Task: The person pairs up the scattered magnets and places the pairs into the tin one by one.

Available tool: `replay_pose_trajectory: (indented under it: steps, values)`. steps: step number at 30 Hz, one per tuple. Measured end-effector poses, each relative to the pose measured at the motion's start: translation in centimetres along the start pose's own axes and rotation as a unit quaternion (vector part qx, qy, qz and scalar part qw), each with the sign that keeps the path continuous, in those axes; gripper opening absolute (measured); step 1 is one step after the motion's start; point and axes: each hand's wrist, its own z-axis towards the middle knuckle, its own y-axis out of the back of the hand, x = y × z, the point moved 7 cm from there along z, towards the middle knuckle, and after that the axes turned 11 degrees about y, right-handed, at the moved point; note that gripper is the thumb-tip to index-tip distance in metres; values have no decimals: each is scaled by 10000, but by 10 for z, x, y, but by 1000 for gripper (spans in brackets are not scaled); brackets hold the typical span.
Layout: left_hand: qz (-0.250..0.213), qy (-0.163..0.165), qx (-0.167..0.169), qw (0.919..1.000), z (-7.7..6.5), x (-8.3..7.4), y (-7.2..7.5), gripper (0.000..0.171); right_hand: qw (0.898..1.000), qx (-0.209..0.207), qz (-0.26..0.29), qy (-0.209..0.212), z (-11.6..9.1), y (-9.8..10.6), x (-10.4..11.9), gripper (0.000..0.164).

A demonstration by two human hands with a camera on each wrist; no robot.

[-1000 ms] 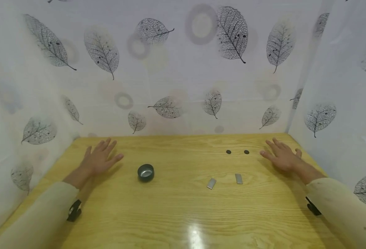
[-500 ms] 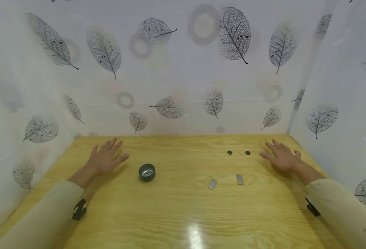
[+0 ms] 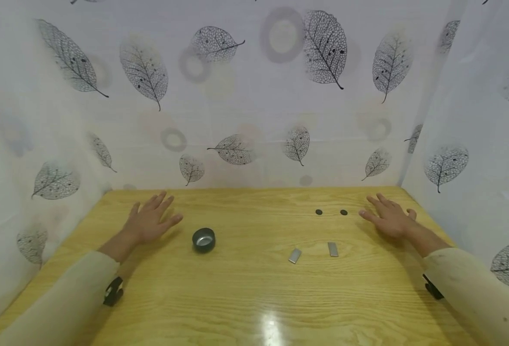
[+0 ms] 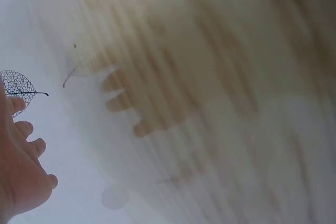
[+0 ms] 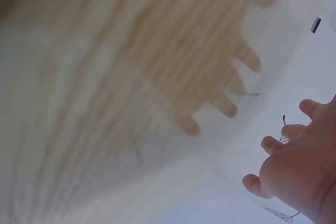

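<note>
My left hand (image 3: 147, 226) hovers over the left of the table with its fingers spread, holding nothing. Just right of it stands a small dark round metal bowl (image 3: 204, 240), grey inside. On the other side my right hand (image 3: 390, 219) is held out the same way, fingers apart and nothing in it. Nearest to it lies a small dark disc (image 3: 343, 212), with a second dark disc (image 3: 319, 212) to its left. Closer to me lie two flat silvery rectangular pieces, one tilted (image 3: 295, 255) and one nearly straight (image 3: 333, 249). Both wrist views show the spread fingers and their blurred reflection or shadow.
The wood-grain table (image 3: 237, 298) reaches back to a pale leaf-printed curtain (image 3: 254, 110). The same cloth hangs along the left and right sides, close to the forearms. A bright glare spot sits at the table's front middle.
My left hand has drifted right, a little closer to the bowl. The right hand has barely moved. Bowl, discs and silvery pieces lie where they were on the table.
</note>
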Motion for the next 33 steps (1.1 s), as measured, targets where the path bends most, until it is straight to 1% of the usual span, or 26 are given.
replay_pose_trajectory:
  steps: [8, 17, 25, 29, 33]
  values:
    - [3, -43, -30, 10000, 1, -4, -1, 81, 10000, -52, 28, 73, 2, -3, 7, 82]
    - [-6, -214, -73, 9997, 3, -17, -3, 81, 9998, -82, 171, 109, 4, -3, 14, 83]
    - [-87, -297, -121, 9994, 3, -25, -4, 80, 9996, -46, 254, 123, 4, -4, 17, 83]
    - [-128, -327, -125, 9993, 2, -28, -4, 79, 9997, -40, 190, 140, 4, -5, 19, 81]
    - [-124, -296, -61, 9995, 1, -29, -6, 78, 9997, -64, 141, 161, 5, -5, 22, 81]
